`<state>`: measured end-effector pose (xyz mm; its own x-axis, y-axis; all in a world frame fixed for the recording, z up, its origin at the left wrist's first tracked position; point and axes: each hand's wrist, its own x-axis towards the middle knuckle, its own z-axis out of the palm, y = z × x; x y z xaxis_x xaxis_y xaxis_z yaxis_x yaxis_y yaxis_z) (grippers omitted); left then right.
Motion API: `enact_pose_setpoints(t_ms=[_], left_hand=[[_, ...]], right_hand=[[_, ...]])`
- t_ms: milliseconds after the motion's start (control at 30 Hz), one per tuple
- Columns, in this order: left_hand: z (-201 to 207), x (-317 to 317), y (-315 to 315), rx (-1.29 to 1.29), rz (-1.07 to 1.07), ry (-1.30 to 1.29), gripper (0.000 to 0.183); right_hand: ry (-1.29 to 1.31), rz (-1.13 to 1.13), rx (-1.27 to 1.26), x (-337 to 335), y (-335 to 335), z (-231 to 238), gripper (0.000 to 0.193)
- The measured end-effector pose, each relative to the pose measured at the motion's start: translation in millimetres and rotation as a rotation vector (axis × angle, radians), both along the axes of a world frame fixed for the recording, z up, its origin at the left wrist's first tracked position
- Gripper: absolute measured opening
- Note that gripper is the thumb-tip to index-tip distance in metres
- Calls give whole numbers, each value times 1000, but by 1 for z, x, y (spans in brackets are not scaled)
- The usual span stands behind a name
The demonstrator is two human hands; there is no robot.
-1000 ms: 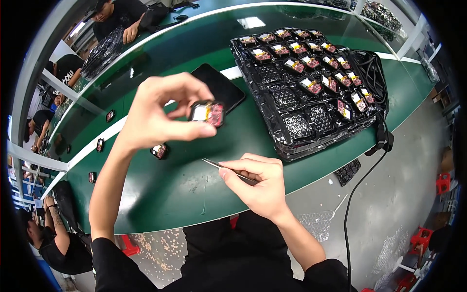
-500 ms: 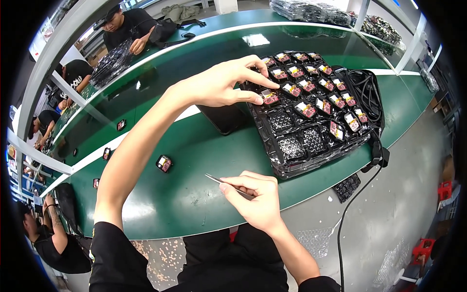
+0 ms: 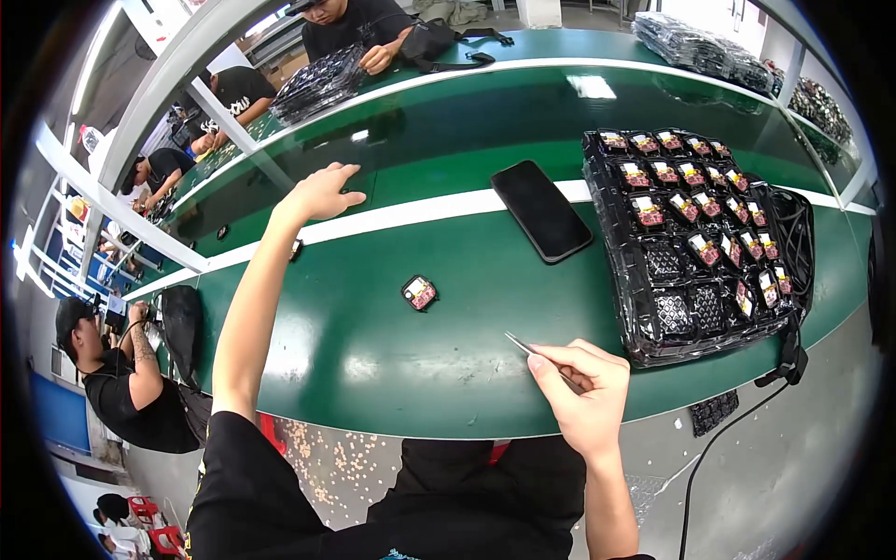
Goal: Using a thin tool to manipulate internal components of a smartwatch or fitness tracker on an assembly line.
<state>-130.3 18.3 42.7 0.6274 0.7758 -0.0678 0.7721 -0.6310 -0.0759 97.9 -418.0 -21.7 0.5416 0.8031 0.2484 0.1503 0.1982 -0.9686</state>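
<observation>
Black tray (image 3: 691,347): small black-cased modules (image 3: 702,248) fill most pockets; three near-left pockets (image 3: 670,314) show patterned bottoms | left of tray: loose module (image 3: 420,293) lies on green counter (image 3: 467,387), phone (image 3: 542,212) nearer | left hand (image 3: 322,194), well left of tray: fingers spread | right hand (image 3: 588,383), near tray's near-left corner: fingers pinch tweezers (image 3: 519,343)

Seen from the wearer's place, the green table (image 3: 448,378) carries a square gadget (image 3: 419,292) at 11 o'clock, two more gadgets (image 3: 222,231) around 10, a black phone (image 3: 541,211) just past 12 — across the white strip (image 3: 420,214) — and stacked trays (image 3: 656,259) between 1 and 2, a coiled cable (image 3: 795,233) beyond.
</observation>
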Motion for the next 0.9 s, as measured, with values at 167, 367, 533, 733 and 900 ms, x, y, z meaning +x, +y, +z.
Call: enact_pose_setpoints(t_ms=[167,367,533,733,900], left_hand=[[-34,-24,3,-25,-177,-333,32],[-25,-19,-31,-161,-289,-616,30],[-11,25,-190,-407,-736,-588,37],[-36,23,-242,-740,-818,-588,61],[-47,22,-238,-622,-698,-670,80]], right_hand=[[-32,-25,-29,1,2,-4,17],[16,-21,-63,-3,5,1,15],[93,-123,-59,0,-5,-5,17],[56,-122,-72,0,0,-2,17],[60,-124,-98,1,3,-3,16]])
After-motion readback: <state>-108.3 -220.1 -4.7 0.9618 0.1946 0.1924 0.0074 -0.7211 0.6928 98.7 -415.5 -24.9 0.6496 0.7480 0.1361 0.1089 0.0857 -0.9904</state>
